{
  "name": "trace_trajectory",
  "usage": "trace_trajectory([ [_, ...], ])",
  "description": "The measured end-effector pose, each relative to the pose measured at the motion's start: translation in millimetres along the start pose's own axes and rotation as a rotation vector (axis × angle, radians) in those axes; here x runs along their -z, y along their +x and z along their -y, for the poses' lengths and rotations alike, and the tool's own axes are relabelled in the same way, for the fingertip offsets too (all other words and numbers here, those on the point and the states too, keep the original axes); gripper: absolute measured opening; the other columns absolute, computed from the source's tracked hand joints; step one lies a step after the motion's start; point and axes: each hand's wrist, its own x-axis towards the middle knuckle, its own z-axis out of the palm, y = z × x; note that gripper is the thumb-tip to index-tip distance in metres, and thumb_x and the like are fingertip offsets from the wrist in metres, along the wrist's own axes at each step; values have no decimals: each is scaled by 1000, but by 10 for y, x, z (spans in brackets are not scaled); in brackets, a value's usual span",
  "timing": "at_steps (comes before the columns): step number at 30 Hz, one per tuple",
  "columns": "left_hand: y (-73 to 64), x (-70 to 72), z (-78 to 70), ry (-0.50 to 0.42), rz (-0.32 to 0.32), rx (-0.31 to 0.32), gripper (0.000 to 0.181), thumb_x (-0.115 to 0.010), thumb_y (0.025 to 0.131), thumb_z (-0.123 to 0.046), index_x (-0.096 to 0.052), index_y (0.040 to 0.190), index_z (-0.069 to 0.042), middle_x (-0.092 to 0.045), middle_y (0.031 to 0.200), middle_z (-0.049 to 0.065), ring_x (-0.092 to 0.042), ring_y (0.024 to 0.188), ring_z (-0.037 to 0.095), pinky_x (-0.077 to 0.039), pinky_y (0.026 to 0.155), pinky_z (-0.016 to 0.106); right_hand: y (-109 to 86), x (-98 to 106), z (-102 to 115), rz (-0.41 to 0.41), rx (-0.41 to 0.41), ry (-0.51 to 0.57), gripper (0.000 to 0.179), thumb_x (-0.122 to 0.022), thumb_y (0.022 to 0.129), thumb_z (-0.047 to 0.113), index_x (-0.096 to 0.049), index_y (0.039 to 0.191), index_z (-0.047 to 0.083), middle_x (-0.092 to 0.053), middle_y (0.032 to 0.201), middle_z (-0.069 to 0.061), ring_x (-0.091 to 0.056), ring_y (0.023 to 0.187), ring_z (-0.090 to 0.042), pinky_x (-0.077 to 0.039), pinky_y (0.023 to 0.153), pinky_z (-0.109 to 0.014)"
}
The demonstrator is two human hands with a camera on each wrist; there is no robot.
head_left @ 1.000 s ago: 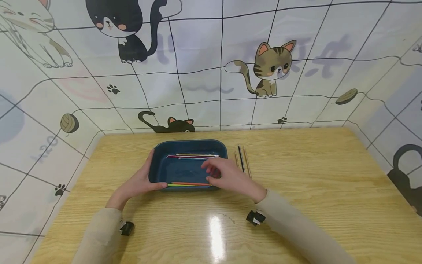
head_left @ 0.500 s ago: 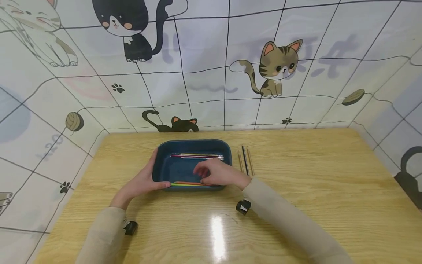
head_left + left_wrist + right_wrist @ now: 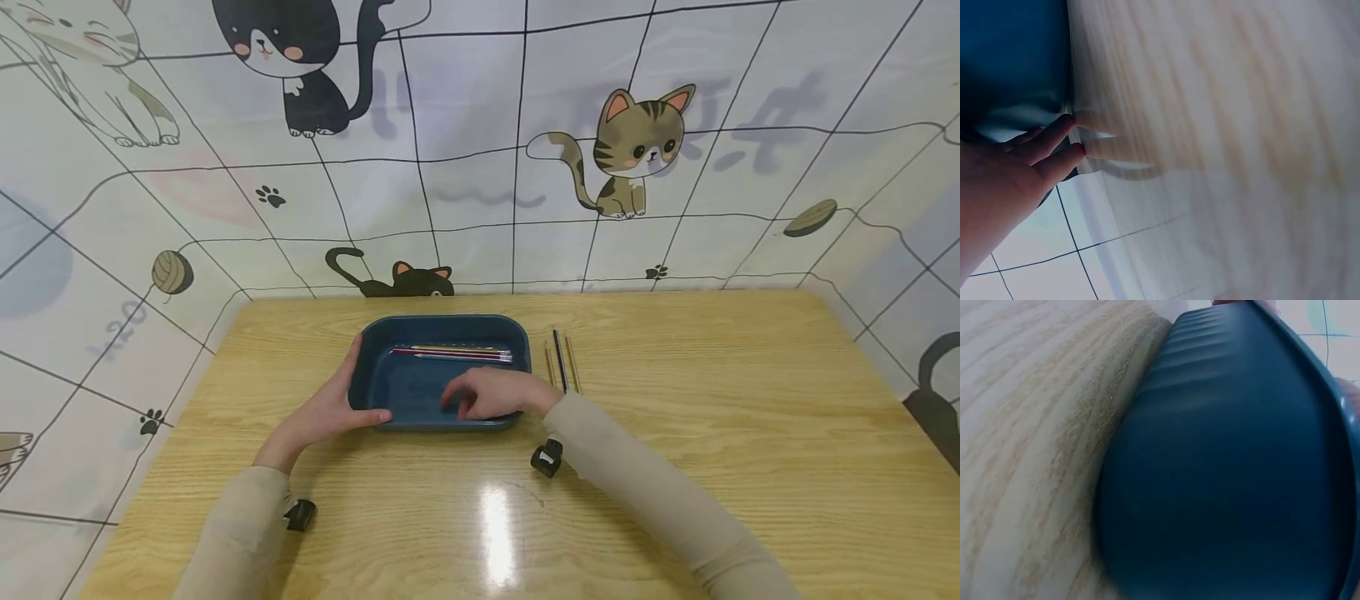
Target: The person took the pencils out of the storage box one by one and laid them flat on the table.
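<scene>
A dark blue plastic tray [image 3: 420, 392] sits on the table. My left hand [image 3: 330, 407] holds its near left corner, thumb on the near rim and fingers along the outer left wall; in the left wrist view that hand [image 3: 1029, 162] has its fingertips low against the tray. My right hand [image 3: 491, 393] reaches inside over the near right part, fingers bent downward. I cannot tell whether it holds anything. Several coloured pencils [image 3: 453, 354] lie side by side along the tray's far side. In the right wrist view the tray's outer wall [image 3: 1222, 462] hides the right fingers.
Outside the tray, to its right, three pencils [image 3: 560, 358] lie on the wooden table [image 3: 675, 375], partly behind the right wrist. A cat-patterned sheet [image 3: 465, 192] rises along the table's back and sides. Small black devices [image 3: 547, 458] are worn at both wrists.
My right hand has moved left and lower into the tray. A green and an orange pencil, earlier visible along the near rim, no longer show. The left hand keeps its hold.
</scene>
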Motion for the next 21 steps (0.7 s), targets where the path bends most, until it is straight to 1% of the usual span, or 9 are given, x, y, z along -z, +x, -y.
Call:
trace_trajectory([
  [2,6,-1,5,-6,1,-2,125,-83,76,-30,13,154,-13,9,159,16,3,144,37,-8,110,61,6,2,-7,19,-11,38,34,-57,92,-4,-62,126,4,-68,90,2,-62,84,-7,-48,78,-26],
  [4,8,-2,5,-14,3,-2,125,-83,76,-30,13,154,-14,9,159,16,3,144,37,-8,110,61,9,2,-13,29,-9,54,33,-56,93,-4,-63,124,4,-67,92,3,-62,84,-7,-48,77,-25],
  [9,-1,-3,2,-23,6,3,124,-83,77,-30,14,154,-16,9,159,16,3,144,37,-8,110,62,5,-1,-12,25,1,91,28,-56,93,-4,-66,118,4,-67,95,2,-61,85,-8,-48,76,-24],
  [12,-5,-1,1,-22,6,6,124,-83,77,-30,13,154,-16,8,159,16,2,144,38,-8,109,62,-3,-12,-21,-9,8,125,26,-59,93,-2,-66,117,3,-67,93,1,-62,85,-8,-49,76,-24],
  [15,-5,0,2,-19,5,7,124,-83,77,-30,13,154,-16,8,159,17,2,144,38,-8,110,62,-8,-21,-34,-60,26,180,25,-62,92,-1,-65,116,2,-68,91,-2,-64,84,-10,-49,75,-24],
  [18,-5,2,-4,-18,4,9,123,-83,77,-31,12,154,-15,7,159,17,1,144,38,-9,110,62,-17,-18,-41,-103,51,219,25,-63,91,-2,-64,115,-1,-69,91,-9,-65,85,-17,-49,72,-24],
  [21,-8,0,-11,-18,4,10,123,-82,77,-30,12,154,-15,7,159,17,1,144,38,-9,110,61,-23,-14,-43,-132,63,235,26,-63,91,-1,-63,116,-2,-68,94,-13,-66,88,-24,-49,71,-24],
])
